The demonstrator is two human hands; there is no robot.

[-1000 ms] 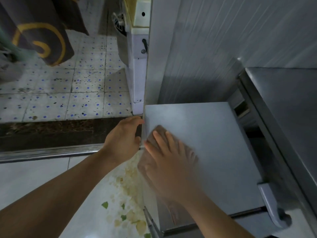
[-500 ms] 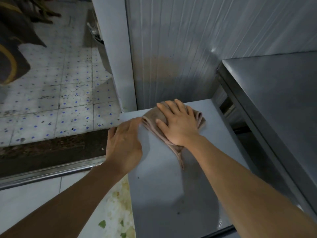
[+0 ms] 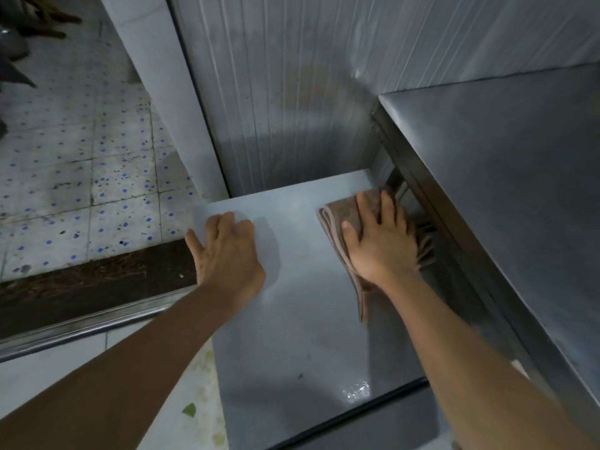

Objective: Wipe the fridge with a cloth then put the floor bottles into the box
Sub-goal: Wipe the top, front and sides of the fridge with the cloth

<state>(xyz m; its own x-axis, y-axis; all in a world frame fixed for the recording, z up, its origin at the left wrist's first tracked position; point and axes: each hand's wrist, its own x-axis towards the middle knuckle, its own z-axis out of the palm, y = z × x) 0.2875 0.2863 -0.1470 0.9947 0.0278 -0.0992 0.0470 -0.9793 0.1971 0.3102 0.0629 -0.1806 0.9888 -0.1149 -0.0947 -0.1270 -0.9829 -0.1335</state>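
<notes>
I look down on the grey top of the small fridge (image 3: 292,336). My right hand (image 3: 380,241) lies flat, fingers spread, pressing a brown folded cloth (image 3: 341,212) onto the fridge top near its far right corner; a tail of the cloth trails back toward me under my wrist. My left hand (image 3: 227,251) rests palm down on the far left corner of the fridge top, fingers loosely bent over its edge, holding nothing. No bottles or box are in view.
A steel counter (image 3: 503,196) stands higher, tight against the fridge's right side. A ribbed grey wall panel (image 3: 292,92) rises behind. Left of the fridge lie speckled floor tiles (image 3: 81,190), a dark drain strip and a metal threshold rail (image 3: 81,323).
My right hand has slid the cloth from the far left of the fridge top across to its far right corner. My left hand stays at the left corner.
</notes>
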